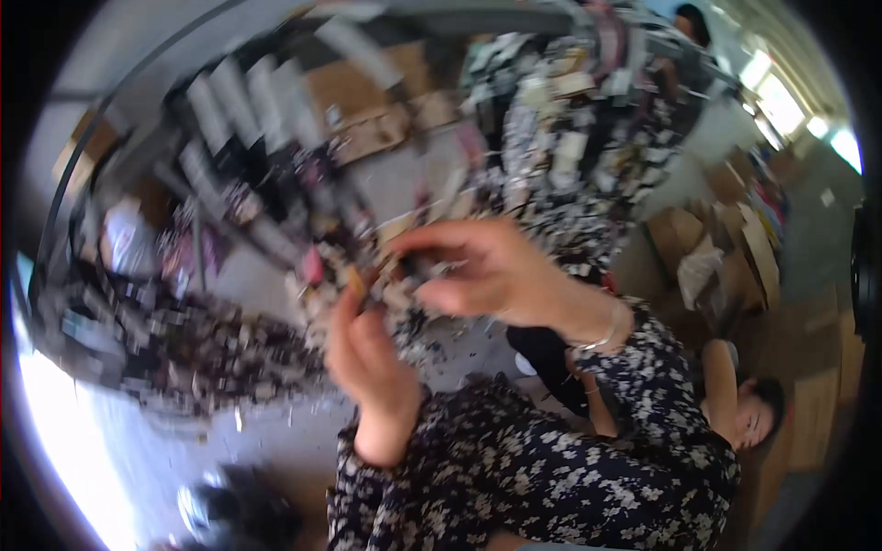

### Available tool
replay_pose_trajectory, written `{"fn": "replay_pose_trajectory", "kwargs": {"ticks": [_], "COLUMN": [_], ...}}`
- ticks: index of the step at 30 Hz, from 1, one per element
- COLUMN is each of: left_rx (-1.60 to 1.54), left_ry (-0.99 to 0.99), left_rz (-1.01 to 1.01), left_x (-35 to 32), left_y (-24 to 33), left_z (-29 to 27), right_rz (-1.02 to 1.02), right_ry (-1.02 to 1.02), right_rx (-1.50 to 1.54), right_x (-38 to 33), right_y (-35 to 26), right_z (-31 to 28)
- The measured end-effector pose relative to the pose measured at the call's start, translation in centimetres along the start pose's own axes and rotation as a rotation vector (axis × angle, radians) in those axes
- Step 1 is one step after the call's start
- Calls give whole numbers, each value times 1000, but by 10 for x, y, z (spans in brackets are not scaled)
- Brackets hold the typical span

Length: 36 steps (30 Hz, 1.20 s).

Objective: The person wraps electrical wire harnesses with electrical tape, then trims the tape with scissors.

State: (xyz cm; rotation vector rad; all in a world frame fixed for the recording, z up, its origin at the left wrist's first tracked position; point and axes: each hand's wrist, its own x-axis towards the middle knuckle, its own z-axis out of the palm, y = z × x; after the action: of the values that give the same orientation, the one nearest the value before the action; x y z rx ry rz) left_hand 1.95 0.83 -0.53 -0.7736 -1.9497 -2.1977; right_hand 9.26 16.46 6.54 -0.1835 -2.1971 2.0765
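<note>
Small yellowish piece (356, 279): centre of the frame; we judge it light, though blur hides its stiffness.
Where to hold: we would pinch its edges lightly.
Left hand (367, 354): narrow pinch on that piece.
Right hand (501, 275): curled near frame centre; we cannot tell what it grips.

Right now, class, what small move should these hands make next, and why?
Perhaps ease the right hand toward the left hand: the left seems to pinch a small yellowish piece, and a gap separates the two hands. Blur hides what, if anything, the right holds.
</note>
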Motion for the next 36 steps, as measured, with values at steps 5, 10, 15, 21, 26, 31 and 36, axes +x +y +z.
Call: {"fn": "replay_pose_trajectory", "kwargs": {"ticks": [5,10,15,21,26,31,36], "left_rx": [-234,-49,178,425,293,-320,-399], "left_ry": [74,118,105,184,137,-106,-85], "left_rz": [-263,-131,53,306,327,-217,-222], "left_x": [8,5,-2,1,-4,4,1], "left_y": [19,6,-4,-4,-17,33,30], "left_z": [7,21,25,8,-2,-5,-16], "right_rz": [-86,-163,-458,-515,-487,-398,-326], "right_ry": [-23,10,115,146,71,22,-81], "right_rx": [4,47,14,-213,-255,-181,-330], "right_x": [1,-1,-7,0,20,18,28], "right_y": [7,12,0,-2,18,5,-12], "right_z": [-7,-10,7,17,5,-9,3]}}
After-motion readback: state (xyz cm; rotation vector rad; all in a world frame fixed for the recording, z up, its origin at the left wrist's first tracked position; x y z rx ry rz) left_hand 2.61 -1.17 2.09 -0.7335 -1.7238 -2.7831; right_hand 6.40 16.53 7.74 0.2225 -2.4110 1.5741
